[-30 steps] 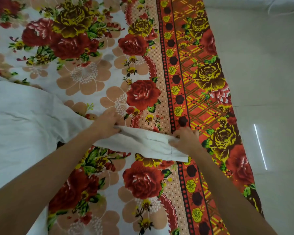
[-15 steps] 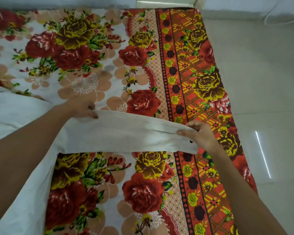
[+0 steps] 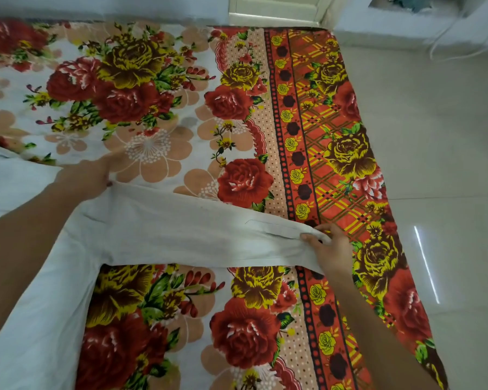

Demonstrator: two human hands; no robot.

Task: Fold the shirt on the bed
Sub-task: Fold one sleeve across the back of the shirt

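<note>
Both hands have drawn apart since half a second ago: the left hand [image 3: 88, 175] has slid back toward the shoulder, and the right hand [image 3: 331, 249] has carried the cuff [image 3: 307, 235] outward, so the sleeve [image 3: 181, 237] now lies stretched almost straight.

It belongs to a plain white, soft woven shirt [image 3: 40, 305], whose body lies spread on the left of the bed, on a sheet printed with red and yellow roses [image 3: 152, 94]. The sleeve's long axis runs across the bed from left to right, dipping a little toward the orange patterned border. The right hand pinches the cuff end between thumb and curled fingers, just short of the mattress edge and the pale tiled floor [image 3: 434, 136]. The left hand rests at the sleeve's upper edge where it joins the body; it is blurred, and I cannot tell whether it pinches the cloth or only presses it.

The shirt's body lies well to the left of the right hand's grip, so folding the sleeve in probably means swinging the cuff leftward, with the left hand, the nearer one to the body, as the hinge. The cloth looks thin and limp, faintly creased, with a stitched placket near the cuff.
</note>
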